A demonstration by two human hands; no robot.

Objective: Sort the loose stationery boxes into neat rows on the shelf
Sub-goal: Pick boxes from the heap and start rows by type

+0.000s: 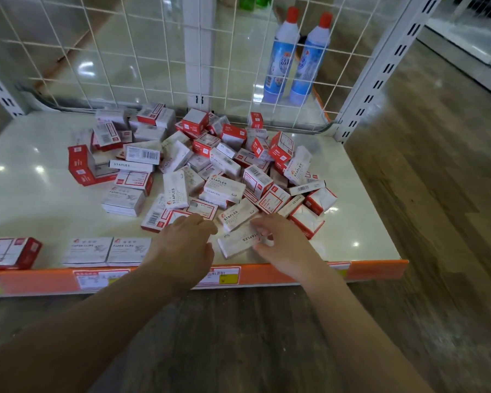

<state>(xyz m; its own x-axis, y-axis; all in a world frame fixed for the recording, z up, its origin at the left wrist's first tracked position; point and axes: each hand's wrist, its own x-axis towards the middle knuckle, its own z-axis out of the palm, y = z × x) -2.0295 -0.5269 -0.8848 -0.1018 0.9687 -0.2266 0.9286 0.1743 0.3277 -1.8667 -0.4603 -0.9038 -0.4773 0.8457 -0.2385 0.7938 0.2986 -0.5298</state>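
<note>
We're looking down at a white shelf point(26, 194) with an orange front lip point(295, 275). A loose pile of stationery boxes point(210, 171) is sitting mid-shelf, running back to the wire mesh panel point(125, 52): white staples boxes and red-and-white ones, jumbled and overlapping. A front row is starting at the lip: one red box point(10, 252), then two paper-clips boxes point(107, 251) lying flat, side by side and touching.

Our right hand point(278, 242) is gripping a white staples box point(240, 242) at the pile's near edge, fingers curled over its right end. Our left hand point(186, 245) is hovering beside that box, fingers loosely bent, holding nothing.

Two blue bottles point(295, 55) are standing behind the mesh.

Bare shelf is showing left of the pile and along the front right.
</note>
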